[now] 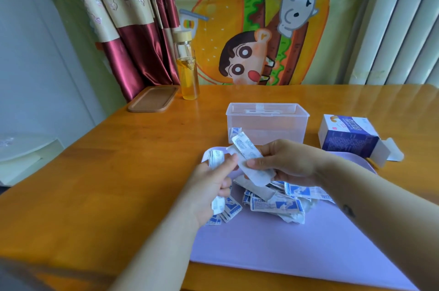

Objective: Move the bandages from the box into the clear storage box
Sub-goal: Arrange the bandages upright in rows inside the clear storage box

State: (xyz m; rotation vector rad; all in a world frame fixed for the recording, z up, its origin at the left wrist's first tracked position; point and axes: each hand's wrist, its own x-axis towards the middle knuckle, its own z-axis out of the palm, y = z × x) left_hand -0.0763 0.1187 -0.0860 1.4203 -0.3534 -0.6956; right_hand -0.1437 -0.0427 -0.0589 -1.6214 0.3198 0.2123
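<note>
A glossy orange wooden desk (118, 172) is covered, beneath both sets of fingers, by a lilac rectangular mat (273, 243). Beyond the fingers a lidless clear plastic storage box (267, 124) is set, and a blue-and-white cardboard box (349, 138) is laid on its side, flap open, to their right. A loose pile of blue-and-white wrapped bandages (275, 205) is spread on the mat just under the fingers. A bundle of bandages (216, 157) is gripped by the curled fingers of the left hand (211, 183). A few white bandage strips (247, 150) are pinched by the right hand (287, 162). One bandage (235, 131) is seen inside the clear box's left corner.
</note>
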